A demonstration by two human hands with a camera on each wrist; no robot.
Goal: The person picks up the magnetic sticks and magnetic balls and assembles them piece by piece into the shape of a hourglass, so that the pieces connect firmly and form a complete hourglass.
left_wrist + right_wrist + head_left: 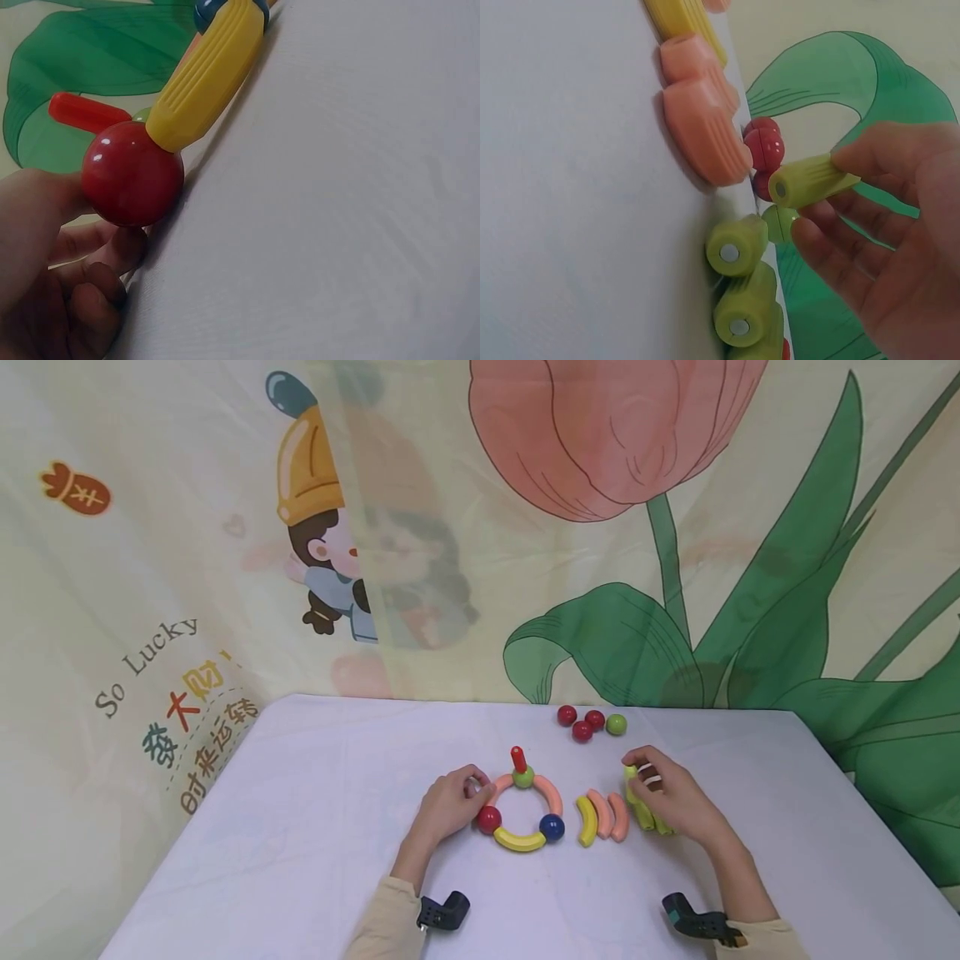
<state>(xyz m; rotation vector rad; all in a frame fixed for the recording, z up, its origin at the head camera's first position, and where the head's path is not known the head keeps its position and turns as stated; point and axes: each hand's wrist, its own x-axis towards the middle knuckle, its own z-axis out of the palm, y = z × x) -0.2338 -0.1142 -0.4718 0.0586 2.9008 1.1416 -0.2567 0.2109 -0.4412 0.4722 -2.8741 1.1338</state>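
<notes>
This looks like a makeshift filming corner: cloth (247, 468) printed with a cartoon figure (326, 581), a tulip (607, 435) and leaves (622, 639) hangs behind a white-covered table (300, 877), with two small black wrist cameras (446, 912) at its near side. The kind of building cannot be told.

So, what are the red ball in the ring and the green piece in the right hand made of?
Red ball: probably glossy painted metal or plastic; it shows sharp highlights.
Green piece: seemingly moulded plastic, satin, with fine ridges; the grey disc in its end looks like metal, perhaps a magnet.
</notes>
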